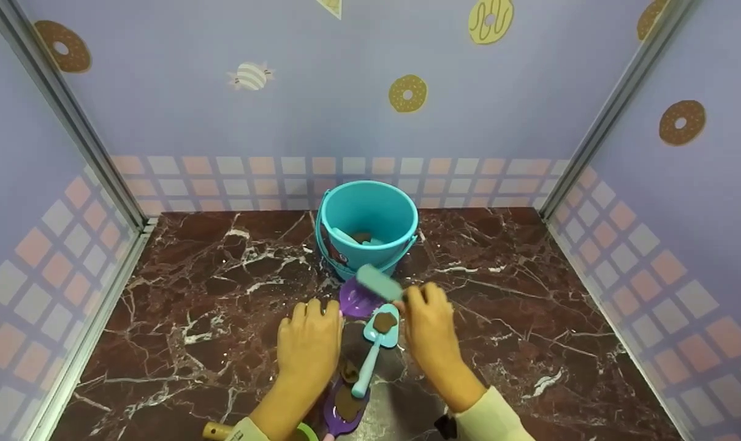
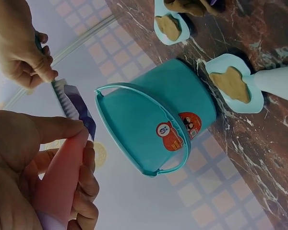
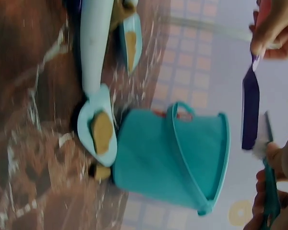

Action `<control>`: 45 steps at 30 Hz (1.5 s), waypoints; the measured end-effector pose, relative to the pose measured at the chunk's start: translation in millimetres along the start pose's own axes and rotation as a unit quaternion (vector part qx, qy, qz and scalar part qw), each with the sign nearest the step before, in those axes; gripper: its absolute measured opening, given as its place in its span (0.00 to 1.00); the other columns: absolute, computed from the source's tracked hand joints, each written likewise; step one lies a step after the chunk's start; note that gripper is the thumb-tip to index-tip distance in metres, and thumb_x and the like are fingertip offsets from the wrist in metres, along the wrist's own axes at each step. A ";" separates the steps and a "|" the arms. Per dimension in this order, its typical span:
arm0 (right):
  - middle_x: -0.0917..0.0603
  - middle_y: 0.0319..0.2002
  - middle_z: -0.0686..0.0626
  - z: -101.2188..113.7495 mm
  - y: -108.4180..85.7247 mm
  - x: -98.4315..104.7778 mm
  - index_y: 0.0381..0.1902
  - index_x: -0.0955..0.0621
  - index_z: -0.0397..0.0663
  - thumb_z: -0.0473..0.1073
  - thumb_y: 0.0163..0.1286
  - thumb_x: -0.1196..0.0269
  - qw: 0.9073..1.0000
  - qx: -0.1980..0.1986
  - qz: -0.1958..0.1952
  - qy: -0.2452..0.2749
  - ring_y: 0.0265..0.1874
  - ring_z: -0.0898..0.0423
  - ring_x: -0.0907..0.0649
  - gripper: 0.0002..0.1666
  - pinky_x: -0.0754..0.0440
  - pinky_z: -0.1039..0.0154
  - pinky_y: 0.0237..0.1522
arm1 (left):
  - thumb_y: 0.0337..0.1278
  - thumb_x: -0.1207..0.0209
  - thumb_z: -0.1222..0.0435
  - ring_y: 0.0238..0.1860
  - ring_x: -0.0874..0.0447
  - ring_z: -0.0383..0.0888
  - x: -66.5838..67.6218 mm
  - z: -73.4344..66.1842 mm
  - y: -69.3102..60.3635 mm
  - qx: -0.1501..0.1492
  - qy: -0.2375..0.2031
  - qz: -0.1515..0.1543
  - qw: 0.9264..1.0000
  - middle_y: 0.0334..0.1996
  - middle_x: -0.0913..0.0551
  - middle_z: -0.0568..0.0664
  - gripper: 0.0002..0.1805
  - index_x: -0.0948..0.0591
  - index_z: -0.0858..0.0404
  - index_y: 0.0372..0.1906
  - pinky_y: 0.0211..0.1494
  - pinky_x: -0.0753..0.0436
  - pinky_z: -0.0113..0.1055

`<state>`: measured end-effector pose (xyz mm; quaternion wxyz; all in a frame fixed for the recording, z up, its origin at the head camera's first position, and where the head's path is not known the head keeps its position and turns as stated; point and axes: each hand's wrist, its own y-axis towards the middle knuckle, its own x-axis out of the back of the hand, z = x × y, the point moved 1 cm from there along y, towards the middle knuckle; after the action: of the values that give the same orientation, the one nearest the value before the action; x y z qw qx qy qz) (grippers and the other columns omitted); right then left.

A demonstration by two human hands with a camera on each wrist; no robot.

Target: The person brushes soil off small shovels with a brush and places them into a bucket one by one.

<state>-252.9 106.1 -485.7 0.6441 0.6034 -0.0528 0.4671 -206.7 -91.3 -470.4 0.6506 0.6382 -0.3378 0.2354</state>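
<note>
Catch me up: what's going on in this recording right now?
A person's left hand holds a purple shovel by its pink handle, while the right hand holds a teal brush, its white bristles at the shovel's blade. Whether they touch is hard to tell. Both tools are held up off the table near a teal bucket. Closer to the person, a light-blue shovel and another purple shovel each carry a brown lump.

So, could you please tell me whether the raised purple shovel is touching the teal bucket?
Apart: the right wrist view shows a strip of lilac wall between the raised purple shovel and the teal bucket.
</note>
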 end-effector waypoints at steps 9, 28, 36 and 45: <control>0.30 0.29 0.51 9.6 -8.1 -1.1 0.31 0.23 0.48 0.47 0.64 0.29 0.999 0.027 0.022 -0.010 0.29 0.52 0.27 0.14 0.34 0.59 0.29 | 0.57 0.30 0.58 0.35 0.18 0.56 1.6 -1.5 -1.5 0.001 -0.001 -0.002 1.000 0.31 0.18 0.56 0.11 0.16 0.61 0.36 0.27 0.21 0.49; 0.30 0.28 0.52 19.8 -4.6 5.8 0.31 0.24 0.49 0.47 0.64 0.30 0.998 0.050 0.030 0.004 0.28 0.54 0.29 0.13 0.36 0.62 0.28 | 0.58 0.30 0.58 0.36 0.18 0.55 4.3 -1.3 -1.3 0.004 -0.007 0.004 1.000 0.31 0.18 0.56 0.10 0.16 0.60 0.37 0.28 0.20 0.48; 0.29 0.29 0.49 -8.5 5.1 4.1 0.33 0.21 0.46 0.47 0.65 0.30 0.999 -0.014 0.022 -0.025 0.29 0.50 0.28 0.13 0.33 0.58 0.29 | 0.54 0.28 0.58 0.34 0.19 0.54 1.9 -0.3 -4.1 -0.013 0.001 -0.030 0.999 0.30 0.18 0.55 0.11 0.16 0.60 0.35 0.25 0.23 0.46; 0.28 0.29 0.46 -23.9 9.5 9.3 0.33 0.23 0.43 0.49 0.68 0.32 0.999 -0.022 -0.010 -0.024 0.30 0.45 0.26 0.15 0.30 0.51 0.28 | 0.57 0.29 0.58 0.33 0.19 0.53 -6.4 18.0 -5.9 0.013 -0.093 0.050 0.994 0.30 0.20 0.52 0.11 0.17 0.57 0.39 0.27 0.20 0.48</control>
<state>-265.9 129.3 -479.3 0.6606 0.6004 -0.0726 0.4448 -209.0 -108.8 -479.9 0.5954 0.6479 -0.4253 0.2116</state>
